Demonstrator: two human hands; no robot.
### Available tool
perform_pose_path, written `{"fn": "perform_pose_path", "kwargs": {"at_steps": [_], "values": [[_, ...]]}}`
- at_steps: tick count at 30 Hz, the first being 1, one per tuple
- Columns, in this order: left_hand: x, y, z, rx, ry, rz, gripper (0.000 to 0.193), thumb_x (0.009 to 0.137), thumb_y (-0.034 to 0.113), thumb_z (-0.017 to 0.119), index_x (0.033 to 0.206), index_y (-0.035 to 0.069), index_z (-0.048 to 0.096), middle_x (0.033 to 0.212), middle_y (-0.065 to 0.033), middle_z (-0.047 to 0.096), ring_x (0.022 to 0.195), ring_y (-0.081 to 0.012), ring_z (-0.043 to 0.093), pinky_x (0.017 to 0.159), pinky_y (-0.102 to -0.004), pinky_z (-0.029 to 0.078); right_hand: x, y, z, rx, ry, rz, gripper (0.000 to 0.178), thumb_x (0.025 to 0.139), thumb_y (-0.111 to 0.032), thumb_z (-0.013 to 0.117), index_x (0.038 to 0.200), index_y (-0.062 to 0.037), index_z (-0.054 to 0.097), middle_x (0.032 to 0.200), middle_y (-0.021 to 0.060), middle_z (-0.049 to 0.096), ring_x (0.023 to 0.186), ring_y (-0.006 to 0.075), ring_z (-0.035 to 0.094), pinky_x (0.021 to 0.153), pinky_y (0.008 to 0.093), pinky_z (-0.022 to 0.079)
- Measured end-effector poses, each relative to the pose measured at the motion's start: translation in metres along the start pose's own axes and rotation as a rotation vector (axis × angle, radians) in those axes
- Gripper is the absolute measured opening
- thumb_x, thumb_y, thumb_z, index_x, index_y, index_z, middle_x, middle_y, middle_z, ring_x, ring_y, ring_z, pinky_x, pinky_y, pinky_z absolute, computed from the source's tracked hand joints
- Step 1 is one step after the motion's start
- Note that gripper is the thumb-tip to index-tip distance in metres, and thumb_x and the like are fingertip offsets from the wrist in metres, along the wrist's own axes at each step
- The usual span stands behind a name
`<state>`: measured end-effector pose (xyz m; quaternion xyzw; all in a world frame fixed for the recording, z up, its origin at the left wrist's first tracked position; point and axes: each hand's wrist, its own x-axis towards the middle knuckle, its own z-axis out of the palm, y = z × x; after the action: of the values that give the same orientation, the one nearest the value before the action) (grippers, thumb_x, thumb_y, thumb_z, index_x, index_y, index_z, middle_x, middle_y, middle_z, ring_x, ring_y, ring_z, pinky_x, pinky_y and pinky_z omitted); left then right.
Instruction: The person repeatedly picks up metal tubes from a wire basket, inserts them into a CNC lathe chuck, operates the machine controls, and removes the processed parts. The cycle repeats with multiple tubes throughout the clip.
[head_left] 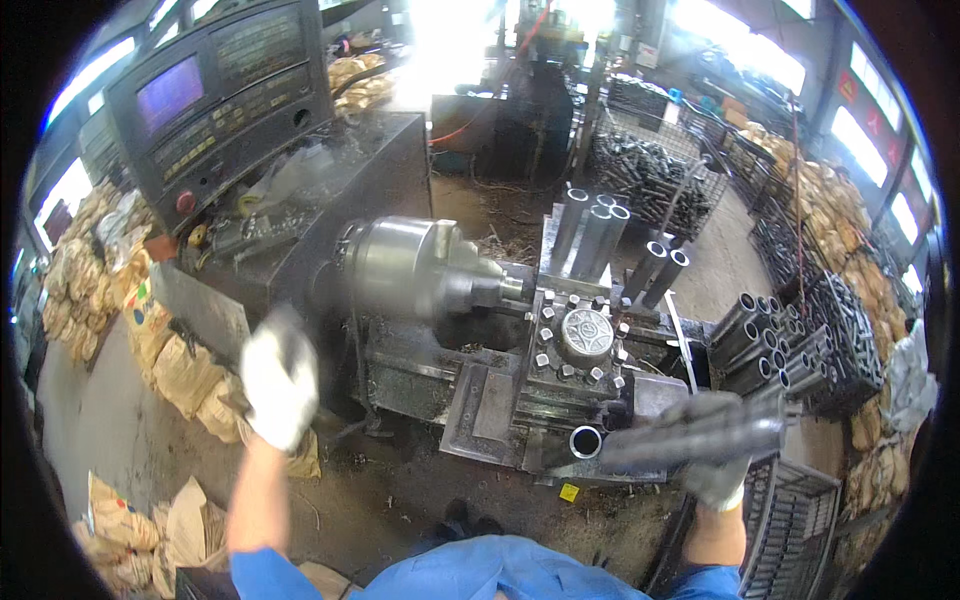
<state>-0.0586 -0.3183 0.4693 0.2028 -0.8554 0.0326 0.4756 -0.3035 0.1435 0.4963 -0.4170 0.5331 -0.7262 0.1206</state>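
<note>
I look down on a lathe with a spinning silver chuck [410, 268] and a tool post [585, 338] studded with bolts. My left hand [278, 378], in a white glove and blurred by motion, is raised in front of the lathe's dark housing and holds nothing that I can see. My right hand [715, 445], in a grey glove, grips a dark steel tube [680, 440] lying across the lathe's front right, its open end [586, 441] facing me. Several upright tubes [600, 235] stand behind the tool post.
A control panel [225, 95] with a screen rises at the upper left. Stacked tubes [775, 345] and wire crates of tubes [650, 170] fill the right side. Paper sacks [185, 370] lie on the floor at the left. A wire basket [790, 520] stands at the lower right.
</note>
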Motion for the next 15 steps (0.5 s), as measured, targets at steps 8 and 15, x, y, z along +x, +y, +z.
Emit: {"fn": "perform_pose_path", "kwargs": {"at_steps": [8,15], "values": [[-0.530,0.060,-0.073,0.091,-1.140,-1.284,0.059,0.099,0.051,0.061,0.135,0.005,0.072,0.135,-0.0261,0.072,0.128,-0.0412,0.069,0.109,-0.0477,0.054,-0.026,0.039,0.058,-0.266,-0.710,0.128,0.053,0.074,-0.027,0.096,0.117,-0.0012,0.078,0.116,0.0156,0.080,0.102,0.0269,0.079,0.091,0.0392,0.063],[-0.764,0.139,-0.236,0.144,-1.200,-1.681,0.052,0.097,0.044,0.058,0.127,0.008,0.079,0.135,-0.0219,0.073,0.130,-0.0391,0.068,0.110,-0.0474,0.053,-0.103,0.094,0.171,-0.519,-0.965,0.095,0.034,0.086,-0.016,0.086,0.116,-0.0071,0.075,0.099,0.0162,0.081,0.086,0.0374,0.078,0.077,0.0457,0.063]]}}
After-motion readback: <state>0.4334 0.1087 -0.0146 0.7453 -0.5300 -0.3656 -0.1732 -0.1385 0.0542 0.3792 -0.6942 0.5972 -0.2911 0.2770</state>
